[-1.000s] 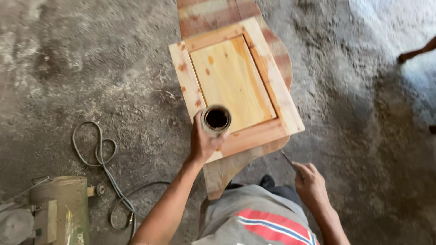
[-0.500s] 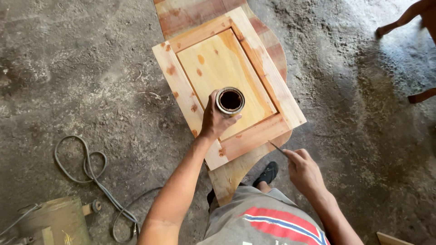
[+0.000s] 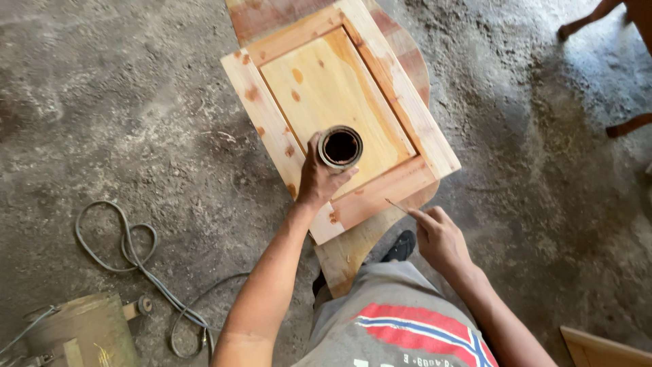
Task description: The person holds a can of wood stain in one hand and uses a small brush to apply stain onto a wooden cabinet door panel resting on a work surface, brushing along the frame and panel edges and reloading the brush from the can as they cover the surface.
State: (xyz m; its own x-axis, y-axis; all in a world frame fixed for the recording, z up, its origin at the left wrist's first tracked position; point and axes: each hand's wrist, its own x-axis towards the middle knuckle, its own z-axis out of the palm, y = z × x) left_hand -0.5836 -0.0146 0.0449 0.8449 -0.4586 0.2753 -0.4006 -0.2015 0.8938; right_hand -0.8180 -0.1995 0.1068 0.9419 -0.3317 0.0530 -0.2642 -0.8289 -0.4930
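Observation:
A framed wooden panel [image 3: 401,102] of pale pine lies flat on a rounded reddish wooden stand [image 3: 407,51]. My left hand [image 3: 319,178] grips a small round tin [image 3: 340,147] with dark liquid inside, held over the panel's near part. My right hand [image 3: 440,236] sits just off the panel's near corner and pinches a thin stick-like tool [image 3: 396,204], its tip pointing at the frame's lower rail. Brown stain blotches mark the frame.
Rough grey concrete floor [image 3: 122,102] all around. A grey cable [image 3: 136,258] loops at the lower left beside a dusty machine [image 3: 81,333]. Another person's feet [image 3: 628,126] show at the upper right. A wooden board corner [image 3: 601,350] lies lower right.
My left hand has carried the tin from the panel's near rail up over the pale inner board. My right hand with the thin tool stays near the frame's corner. The view has shifted.

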